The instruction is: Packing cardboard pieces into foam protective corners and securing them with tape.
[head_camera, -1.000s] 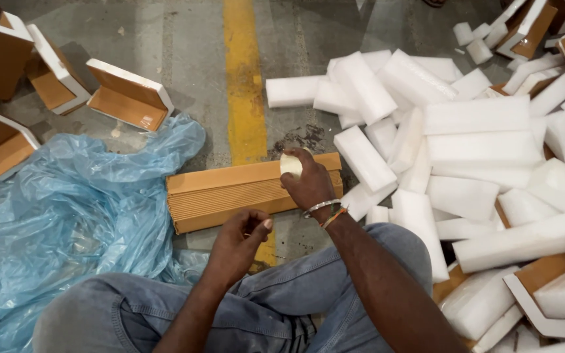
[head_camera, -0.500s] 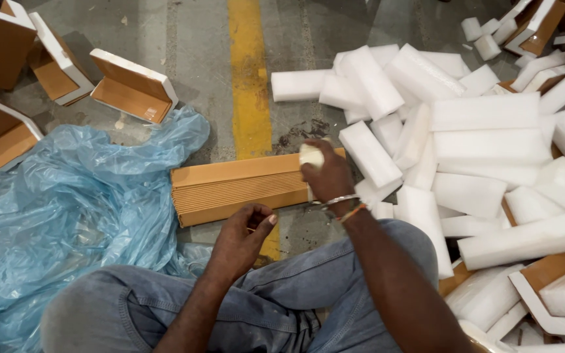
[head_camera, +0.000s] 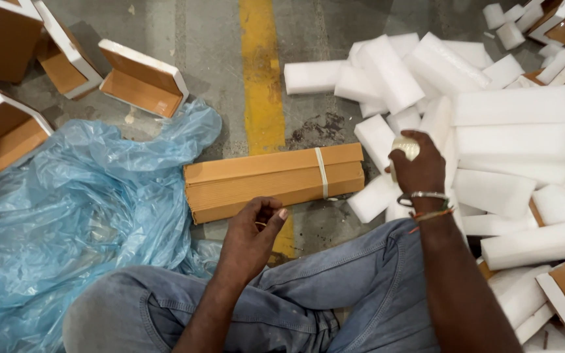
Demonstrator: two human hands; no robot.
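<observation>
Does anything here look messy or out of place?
Yes. White foam blocks lie heaped at all angles on the floor, a crumpled blue plastic sheet sprawls beside them, and a dark stain marks the concrete by the yellow line.

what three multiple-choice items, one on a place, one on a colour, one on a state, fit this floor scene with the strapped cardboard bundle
1. Where does the flat brown strapped cardboard bundle lie?
A. across the yellow floor line
B. on the person's lap
C. on top of the foam pile

2. What colour is the crumpled plastic sheet?
A. black
B. blue
C. red

3. What is the right hand doing?
A. resting flat on the floor
B. gripping a small pale roll
C. holding the left hand

Answers:
1 A, the yellow line runs in under its middle.
2 B, translucent blue beside the left knee.
3 B, fingers wrap the roll above the white foam blocks.
</observation>
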